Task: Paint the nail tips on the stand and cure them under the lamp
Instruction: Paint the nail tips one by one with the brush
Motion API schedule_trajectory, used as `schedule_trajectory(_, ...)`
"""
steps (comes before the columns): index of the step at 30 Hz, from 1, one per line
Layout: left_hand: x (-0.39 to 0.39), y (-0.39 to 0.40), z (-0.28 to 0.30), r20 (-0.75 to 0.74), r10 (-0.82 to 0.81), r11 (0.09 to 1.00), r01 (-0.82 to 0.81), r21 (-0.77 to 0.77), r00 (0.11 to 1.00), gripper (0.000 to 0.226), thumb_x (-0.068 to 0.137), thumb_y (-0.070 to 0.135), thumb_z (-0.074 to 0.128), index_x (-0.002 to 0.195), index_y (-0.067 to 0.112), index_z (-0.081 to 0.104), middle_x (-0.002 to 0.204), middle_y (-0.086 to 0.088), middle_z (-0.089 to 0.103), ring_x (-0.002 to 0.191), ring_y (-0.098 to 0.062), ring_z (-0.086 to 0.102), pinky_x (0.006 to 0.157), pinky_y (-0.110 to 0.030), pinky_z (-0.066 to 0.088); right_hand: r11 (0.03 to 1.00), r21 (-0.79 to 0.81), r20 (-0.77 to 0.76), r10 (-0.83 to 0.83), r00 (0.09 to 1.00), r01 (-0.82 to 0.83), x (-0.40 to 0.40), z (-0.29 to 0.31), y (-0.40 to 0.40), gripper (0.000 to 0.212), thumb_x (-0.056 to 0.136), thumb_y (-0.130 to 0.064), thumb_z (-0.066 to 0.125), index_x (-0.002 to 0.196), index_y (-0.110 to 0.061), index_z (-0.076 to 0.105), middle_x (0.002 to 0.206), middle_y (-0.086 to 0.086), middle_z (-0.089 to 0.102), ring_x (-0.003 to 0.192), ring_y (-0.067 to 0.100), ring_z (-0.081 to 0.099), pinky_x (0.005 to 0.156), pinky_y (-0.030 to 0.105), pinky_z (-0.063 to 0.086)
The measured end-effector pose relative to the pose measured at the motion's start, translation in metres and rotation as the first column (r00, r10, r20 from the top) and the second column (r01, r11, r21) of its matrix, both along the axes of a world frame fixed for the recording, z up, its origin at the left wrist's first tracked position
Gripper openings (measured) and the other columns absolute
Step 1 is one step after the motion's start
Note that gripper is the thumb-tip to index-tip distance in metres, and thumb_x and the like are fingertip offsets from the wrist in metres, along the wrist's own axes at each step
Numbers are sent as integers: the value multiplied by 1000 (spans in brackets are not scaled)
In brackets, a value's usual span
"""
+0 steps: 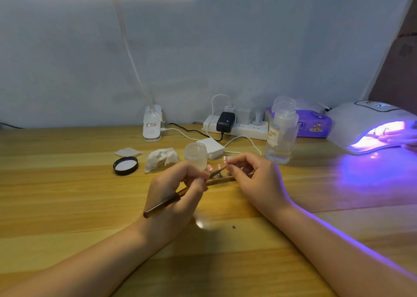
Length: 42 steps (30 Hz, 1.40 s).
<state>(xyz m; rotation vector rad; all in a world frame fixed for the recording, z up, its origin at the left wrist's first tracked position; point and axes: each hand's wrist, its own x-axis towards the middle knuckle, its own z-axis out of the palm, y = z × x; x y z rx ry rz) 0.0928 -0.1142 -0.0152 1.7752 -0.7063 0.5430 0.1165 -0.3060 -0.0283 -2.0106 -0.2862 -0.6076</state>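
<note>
Black plastic jar lid (pixel 125 166) lies upturned on the wooden worktop (pixel 67 183), left of its open frosted jar (pixel 195 154), whose contents cannot be made out. Left hand (pixel 178 190) clasps a brown-handled brush (pixel 171 198) like a pen, bristles at the pink nail tips (pixel 218 164) on the small wooden stand (pixel 222 179). Right hand (pixel 252 174) pinches one tip, likely steadying it, while the white curing lamp (pixel 370 127) glows violet far right.

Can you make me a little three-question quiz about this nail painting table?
1. True or false: the white curing lamp glows purple inside.
2. Which hand holds the long brown brush? A) left hand B) right hand
3. Fill in: the round black lid lies on the wooden ____.

Key: 1. True. 2. A; the right hand pinches a pink nail tip on the stand. 3. table.
</note>
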Motion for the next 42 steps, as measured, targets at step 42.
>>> schedule_trajectory(42, 0, -5, -2, -101, -56, 990, 42, -136, 993, 20, 88, 37, 67, 105, 26, 66, 82, 12, 70, 69, 2, 62, 60, -8, 45, 1000, 10, -21, 0, 1000, 0, -1, 2, 1, 12, 87, -18, 67, 91, -29, 67, 76, 0, 68, 69, 22, 60, 62, 40, 51)
